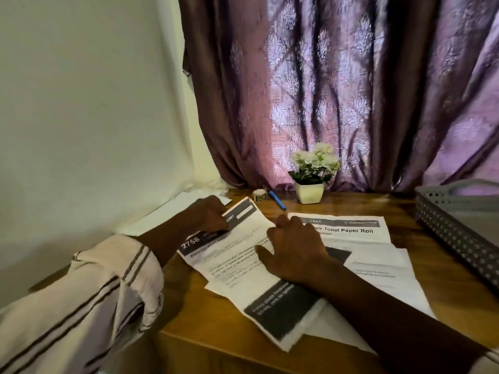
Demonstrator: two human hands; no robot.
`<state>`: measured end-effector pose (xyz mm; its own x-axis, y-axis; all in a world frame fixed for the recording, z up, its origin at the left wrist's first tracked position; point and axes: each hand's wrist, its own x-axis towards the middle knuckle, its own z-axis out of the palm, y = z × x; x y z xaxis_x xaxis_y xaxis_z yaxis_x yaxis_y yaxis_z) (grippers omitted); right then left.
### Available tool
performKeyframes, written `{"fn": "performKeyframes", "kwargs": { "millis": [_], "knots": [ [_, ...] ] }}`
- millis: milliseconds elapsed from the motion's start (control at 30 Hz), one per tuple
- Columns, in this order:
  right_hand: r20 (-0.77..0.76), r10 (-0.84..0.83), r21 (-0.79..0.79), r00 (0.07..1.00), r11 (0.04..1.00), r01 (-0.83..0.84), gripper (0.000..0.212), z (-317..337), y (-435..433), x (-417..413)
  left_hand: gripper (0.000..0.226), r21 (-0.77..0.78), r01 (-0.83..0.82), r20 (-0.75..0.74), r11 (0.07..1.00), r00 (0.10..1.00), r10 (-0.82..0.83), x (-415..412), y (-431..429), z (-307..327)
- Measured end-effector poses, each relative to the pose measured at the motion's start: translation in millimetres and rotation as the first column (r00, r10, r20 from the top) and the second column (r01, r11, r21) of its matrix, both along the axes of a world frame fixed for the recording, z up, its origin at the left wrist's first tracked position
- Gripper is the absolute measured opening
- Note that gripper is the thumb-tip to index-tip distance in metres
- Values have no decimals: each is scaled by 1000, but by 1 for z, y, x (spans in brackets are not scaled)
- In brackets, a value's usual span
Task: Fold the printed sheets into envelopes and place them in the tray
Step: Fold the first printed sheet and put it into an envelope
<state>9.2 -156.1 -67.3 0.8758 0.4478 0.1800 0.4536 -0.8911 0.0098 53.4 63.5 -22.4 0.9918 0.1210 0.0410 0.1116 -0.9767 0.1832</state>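
Pinching the printed sheet's folded-over top edge, the left hand curls round it. Just beside it, the right hand presses the sheet with relaxed fingers. The tray sits well right of both hands.

Obstacles I log:
- Rear: the purple patterned curtain hangs down to the back edge of the wooden table. A pale wall closes the left side.
- Rear centre: a white square pot of white flowers stands upright. A blue pen and a small roll of tape lie just left of it.
- Right edge: the wall of the grey perforated plastic tray rises above the tabletop.
- Centre: overlapping printed sheets. The left hand grips the folded top of the upper sheet and the right hand presses flat on it. Both forearms cross the near edge.

Free room I see:
- Bare wood between pot and tray.
- A bare strip between sheets and tray.
- Bare wood in front, between the forearms.
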Motion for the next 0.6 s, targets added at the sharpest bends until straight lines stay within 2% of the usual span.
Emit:
{"fn": "performKeyframes", "kwargs": {
  "millis": [100, 200, 267, 367, 433, 500, 600],
  "knots": [
    [-54, 130, 27, 990, 991, -128, 65, -8, -2, 12, 37, 107, 50, 233, 993, 970, -74, 13, -12, 7],
    [-46, 74, 41, 996, 997, -72, 67, -12, -3, 20, 19, 224, 134, 374, 965, 903, -213, 6, -39, 8],
    [-28, 10, 38, 1000, 999, -9, 68, -13, -3, 23, 18, 341, 152, 407, 927, 865, -292, -4, -54, 3],
    [-4, -48, 54, 999, 997, 48, 68, -13, -2, 25, 25, 450, 210, 318, 868, 871, -375, -18, -62, -16],
    [22, -93, 114, 995, 989, 90, 66, -13, -1, 24, 29, 381, 294, 237, 877, 885, -400, -22, -61, -32],
    [93, -129, 192, 987, 975, 110, 61, -11, 0, 23, 30, 274, 348, 246, 896, 876, -416, -21, -56, -48],
    [235, -14, 309, 972, 949, -61, 52, -10, 1, 25, 29, 58, 432, 283, 900, 857, -430, -18, -48, -59]
  ]
}}
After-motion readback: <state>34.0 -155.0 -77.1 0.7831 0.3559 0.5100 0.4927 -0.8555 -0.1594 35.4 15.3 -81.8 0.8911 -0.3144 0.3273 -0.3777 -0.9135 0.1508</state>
